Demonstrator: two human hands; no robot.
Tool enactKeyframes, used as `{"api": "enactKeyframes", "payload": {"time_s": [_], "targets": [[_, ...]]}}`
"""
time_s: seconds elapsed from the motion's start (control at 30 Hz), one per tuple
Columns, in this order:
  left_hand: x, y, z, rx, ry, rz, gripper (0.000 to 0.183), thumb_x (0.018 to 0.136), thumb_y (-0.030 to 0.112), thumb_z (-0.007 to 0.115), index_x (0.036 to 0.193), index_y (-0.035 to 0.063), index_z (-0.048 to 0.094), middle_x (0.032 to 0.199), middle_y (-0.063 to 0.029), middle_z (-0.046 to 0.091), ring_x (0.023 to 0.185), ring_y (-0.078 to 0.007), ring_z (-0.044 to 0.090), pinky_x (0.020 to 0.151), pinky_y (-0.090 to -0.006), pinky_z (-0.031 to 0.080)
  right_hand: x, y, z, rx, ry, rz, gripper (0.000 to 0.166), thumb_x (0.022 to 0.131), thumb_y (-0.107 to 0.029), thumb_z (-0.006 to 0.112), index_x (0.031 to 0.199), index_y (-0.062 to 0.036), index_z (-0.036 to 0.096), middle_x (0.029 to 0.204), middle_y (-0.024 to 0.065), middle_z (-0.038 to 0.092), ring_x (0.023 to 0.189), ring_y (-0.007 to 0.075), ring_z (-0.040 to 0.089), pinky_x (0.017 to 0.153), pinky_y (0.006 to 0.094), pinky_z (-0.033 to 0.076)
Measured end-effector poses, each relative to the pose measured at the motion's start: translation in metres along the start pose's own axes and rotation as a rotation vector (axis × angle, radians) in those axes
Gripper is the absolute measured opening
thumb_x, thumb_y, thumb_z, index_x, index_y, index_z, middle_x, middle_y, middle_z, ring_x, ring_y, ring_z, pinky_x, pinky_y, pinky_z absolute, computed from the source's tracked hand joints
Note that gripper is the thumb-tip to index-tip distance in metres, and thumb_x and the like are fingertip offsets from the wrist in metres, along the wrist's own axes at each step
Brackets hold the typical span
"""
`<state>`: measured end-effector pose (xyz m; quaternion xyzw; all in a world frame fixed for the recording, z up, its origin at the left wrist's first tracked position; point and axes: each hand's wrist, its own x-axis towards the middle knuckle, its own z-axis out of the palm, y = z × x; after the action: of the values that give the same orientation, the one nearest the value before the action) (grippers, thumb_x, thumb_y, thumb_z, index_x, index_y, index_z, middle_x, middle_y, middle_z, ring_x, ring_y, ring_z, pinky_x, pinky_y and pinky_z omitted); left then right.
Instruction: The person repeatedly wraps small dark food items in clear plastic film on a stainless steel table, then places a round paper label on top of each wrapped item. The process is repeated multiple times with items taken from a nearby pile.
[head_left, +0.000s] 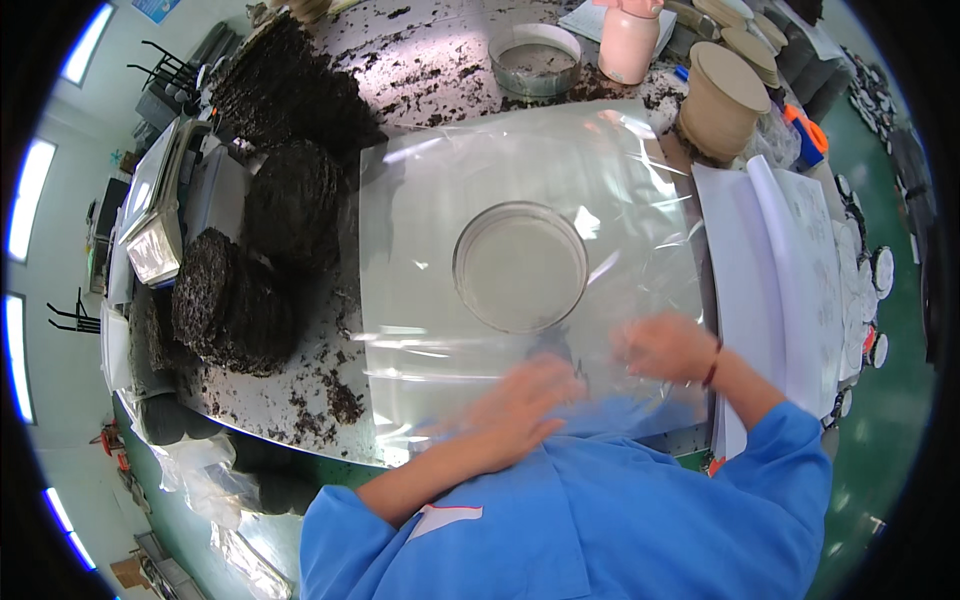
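Before me lies a sheet of clear plastic film (420, 277), glossy and creased along its edges. A thin round ring (520, 330) sits near the middle of the sheet, with only a pale surface inside it. My left hand (525, 397) is blurred over the film's near edge, palm down, with the fingers pointing right. To the right of it, my right hand (667, 346) is curled above the near right part of the film and is blurred too. Whether either hand pinches the film cannot be made out.
Stacks of dark fibrous round cakes (292, 202) stand on the left beside a scale (154, 202). Dark crumbs litter the table (450, 52). A second ring (535, 75), a pink bottle (628, 45), a wrapped brown stack (721, 105), a tape dispenser (806, 139) and paper sheets (750, 270) lie beyond and right.
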<state>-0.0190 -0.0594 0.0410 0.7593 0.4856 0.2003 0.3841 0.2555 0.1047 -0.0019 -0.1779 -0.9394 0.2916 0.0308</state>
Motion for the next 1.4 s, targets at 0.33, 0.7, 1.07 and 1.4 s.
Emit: {"api": "enactKeyframes", "payload": {"time_s": [0.33,0.7,1.07,1.4], "targets": [[-0.058,-0.038,-0.016,0.366,0.297,-0.101,0.053,0.086,0.024,0.066,0.134,0.0068,0.052,0.143,-0.0124,0.049,0.131,-0.0267,0.048,0.107,-0.0414,0.041,0.021,0.336,-0.243,-0.557,0.685,0.501,0.031,0.086,-0.018,0.069,0.112,-0.0019,0.064,0.107,0.0146,0.062,0.098,0.03,0.062,0.084,0.036,0.05],[-0.219,-0.125,-0.267,0.822,0.845,-0.937,0.048,0.09,0.034,0.065,0.127,0.0051,0.061,0.132,-0.0165,0.057,0.126,-0.033,0.05,0.107,-0.0405,0.037,0.118,0.046,-0.142,-0.548,0.755,0.058,0.008,0.089,-0.007,0.059,0.092,-0.0037,0.065,0.087,0.0133,0.056,0.083,0.032,0.057,0.069,0.0385,0.046],[-0.102,-0.081,-0.214,1.256,1.028,-0.208,0.034,0.1,0.016,0.049,0.131,0.0045,0.058,0.133,-0.0123,0.06,0.127,-0.0322,0.053,0.11,-0.0506,0.038,0.118,-0.058,-0.028,-0.327,0.695,-0.31,0.029,0.078,-0.015,0.069,0.101,0.0021,0.068,0.098,0.0084,0.059,0.089,0.0242,0.057,0.078,0.0375,0.049],[0.063,-0.039,-0.071,0.384,0.229,-0.287,0.083,0.073,0.02,0.08,0.141,-0.0013,0.037,0.135,-0.0234,0.043,0.121,-0.0406,0.046,0.097,-0.0462,0.048,0.122,-0.038,-0.008,-0.353,0.131,0.121,0.078,0.079,-0.028,0.074,0.138,0.0086,0.04,0.146,0.0295,0.035,0.134,0.0408,0.035,0.109,0.0432,0.037]]}}
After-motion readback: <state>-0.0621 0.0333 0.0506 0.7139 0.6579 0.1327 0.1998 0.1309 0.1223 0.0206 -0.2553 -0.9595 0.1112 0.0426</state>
